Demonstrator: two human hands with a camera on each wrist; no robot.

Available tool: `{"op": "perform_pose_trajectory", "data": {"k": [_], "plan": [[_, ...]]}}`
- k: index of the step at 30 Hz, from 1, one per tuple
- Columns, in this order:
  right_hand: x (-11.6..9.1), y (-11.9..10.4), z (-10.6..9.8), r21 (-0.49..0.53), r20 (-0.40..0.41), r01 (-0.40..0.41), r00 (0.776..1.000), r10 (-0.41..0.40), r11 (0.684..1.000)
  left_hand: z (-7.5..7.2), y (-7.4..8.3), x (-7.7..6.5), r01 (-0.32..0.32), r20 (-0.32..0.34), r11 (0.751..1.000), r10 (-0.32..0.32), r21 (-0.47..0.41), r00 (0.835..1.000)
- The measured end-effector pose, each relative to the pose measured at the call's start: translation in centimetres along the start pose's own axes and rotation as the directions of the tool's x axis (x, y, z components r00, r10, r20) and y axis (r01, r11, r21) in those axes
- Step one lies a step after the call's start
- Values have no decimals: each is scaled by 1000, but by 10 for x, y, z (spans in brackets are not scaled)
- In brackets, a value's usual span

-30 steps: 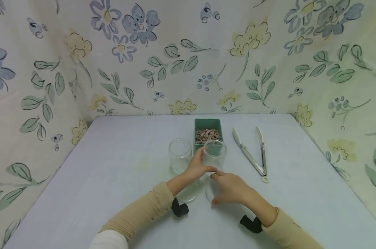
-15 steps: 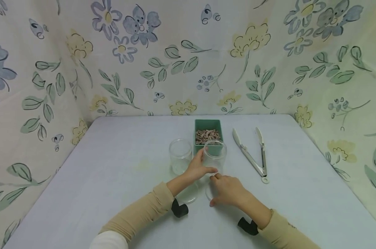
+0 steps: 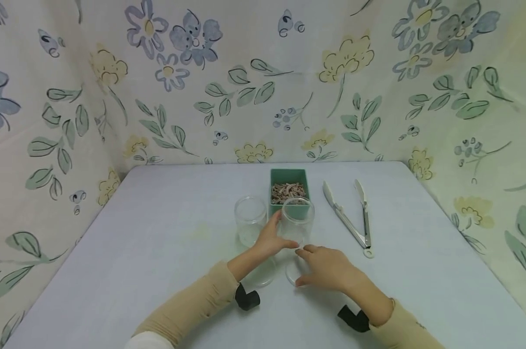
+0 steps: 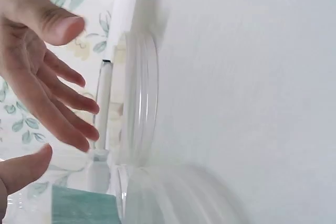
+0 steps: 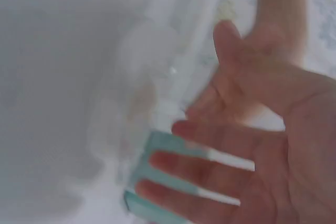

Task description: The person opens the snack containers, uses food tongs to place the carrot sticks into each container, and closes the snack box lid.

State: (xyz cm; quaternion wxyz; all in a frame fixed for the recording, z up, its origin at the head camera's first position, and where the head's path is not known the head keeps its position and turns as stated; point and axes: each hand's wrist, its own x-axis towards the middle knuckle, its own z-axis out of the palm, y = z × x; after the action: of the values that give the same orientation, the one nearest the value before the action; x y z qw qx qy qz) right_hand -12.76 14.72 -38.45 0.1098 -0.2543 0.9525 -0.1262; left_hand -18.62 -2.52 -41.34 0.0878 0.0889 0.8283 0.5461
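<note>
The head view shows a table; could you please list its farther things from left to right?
Clear cylindrical jar, green rectangular box, silver-and-white tongs. The held clear jar overlaps the box, so is omitted.

A flat white table [image 3: 171, 218] with rounded far corners bears a green, open-topped rectangular box [image 3: 288, 175] near its far edge. Nearer stand a clear cylindrical jar [image 3: 250, 224] and, beside it, a second clear jar [image 3: 299, 224], both upright. Nearer still lie two clear, round, lid-like pieces [image 3: 266, 274]. Silver tongs [image 3: 352, 227] with cream tips lie spread at the right.
</note>
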Motion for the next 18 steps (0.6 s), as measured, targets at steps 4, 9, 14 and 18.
{"op": "perform_pose_trajectory", "data": {"k": [4,9,14,18], "plan": [[-14,23,-26,286,124,66,987,-106,956,-11,-2,-21,-29,48,996,25,90,999],[-27,70,-60,431,14,103,993,-121,896,-30,5,-50,-127,146,990,117,64,982],[-22,117,-67,573,-174,-25,973,151,819,-58,15,-72,-369,117,929,363,29,924],[-10,138,-61,684,-151,-217,892,426,696,-88,20,-72,-492,-46,860,501,137,864]]}}
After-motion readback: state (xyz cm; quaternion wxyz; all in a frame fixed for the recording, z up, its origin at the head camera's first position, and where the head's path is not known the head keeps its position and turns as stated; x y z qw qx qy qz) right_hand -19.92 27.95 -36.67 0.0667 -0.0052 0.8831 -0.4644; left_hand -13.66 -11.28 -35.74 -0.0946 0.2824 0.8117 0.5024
